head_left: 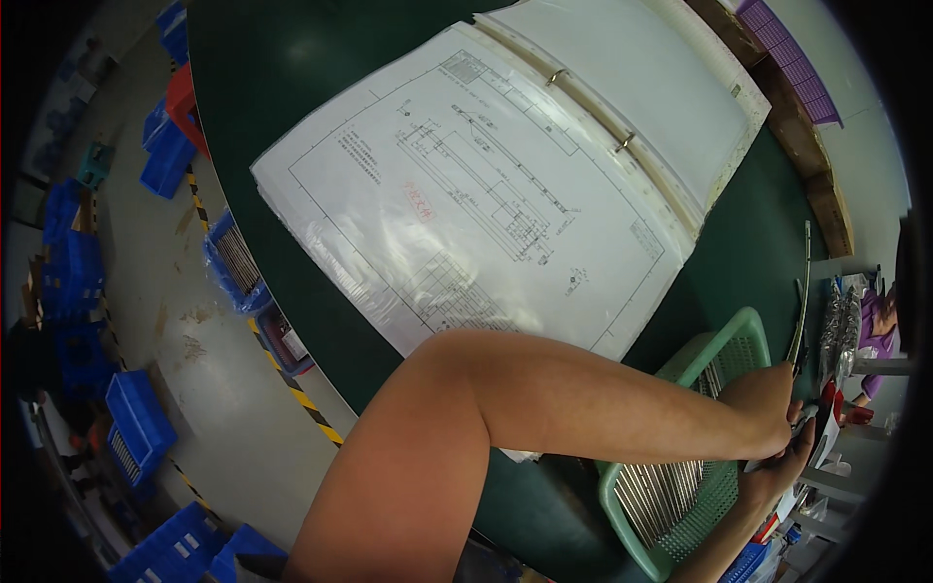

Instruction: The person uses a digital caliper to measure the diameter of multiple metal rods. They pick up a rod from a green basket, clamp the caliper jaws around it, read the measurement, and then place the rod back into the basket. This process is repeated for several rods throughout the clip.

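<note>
Green table [282, 87], open binder [476, 223] across it. Thin rod [806, 277] stands lengthwise up-view just beyond your hands, at right. Your left hand [775, 435] and right hand [780, 474] are close together; grip cannot be told. Your left forearm [603, 398] partly blocks a green basket [721, 491] holding metal rods [661, 494].

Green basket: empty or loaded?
Loaded: slim metal rods lie side by side inside the green basket. How full, I cannot tell.

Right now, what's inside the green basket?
Slim metal rods, lying side by side, show inside the green basket. The left forearm crosses over its middle, hiding whatever lies there.
</note>
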Action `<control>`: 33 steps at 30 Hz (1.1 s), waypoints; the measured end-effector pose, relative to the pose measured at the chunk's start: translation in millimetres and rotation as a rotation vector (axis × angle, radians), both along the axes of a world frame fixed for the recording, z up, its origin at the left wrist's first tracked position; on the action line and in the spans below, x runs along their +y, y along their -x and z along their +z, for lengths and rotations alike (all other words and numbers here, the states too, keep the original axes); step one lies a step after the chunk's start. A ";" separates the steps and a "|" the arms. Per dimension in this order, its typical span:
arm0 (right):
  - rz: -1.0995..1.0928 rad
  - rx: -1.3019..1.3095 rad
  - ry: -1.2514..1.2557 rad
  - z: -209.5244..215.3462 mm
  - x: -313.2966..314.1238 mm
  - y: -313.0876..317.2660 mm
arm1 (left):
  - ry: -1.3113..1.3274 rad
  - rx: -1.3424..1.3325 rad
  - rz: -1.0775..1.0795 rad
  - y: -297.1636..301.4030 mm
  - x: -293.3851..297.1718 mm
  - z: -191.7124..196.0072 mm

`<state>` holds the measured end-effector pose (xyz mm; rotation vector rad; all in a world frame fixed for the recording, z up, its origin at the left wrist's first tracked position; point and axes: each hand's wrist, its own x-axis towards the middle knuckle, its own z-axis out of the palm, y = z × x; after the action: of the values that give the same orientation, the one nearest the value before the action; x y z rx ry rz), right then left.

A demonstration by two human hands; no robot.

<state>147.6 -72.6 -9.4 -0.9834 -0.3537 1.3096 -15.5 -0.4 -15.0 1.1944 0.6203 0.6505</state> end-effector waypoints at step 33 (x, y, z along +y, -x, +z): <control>-0.179 -0.007 0.089 0.5 5.1 11.5 | 0.011 0.030 0.042 -0.7 -2.2 -0.4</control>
<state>136.1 -67.4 -8.8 -1.0697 -0.2093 1.1675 -14.8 -2.6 -15.4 1.1856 0.6746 0.6645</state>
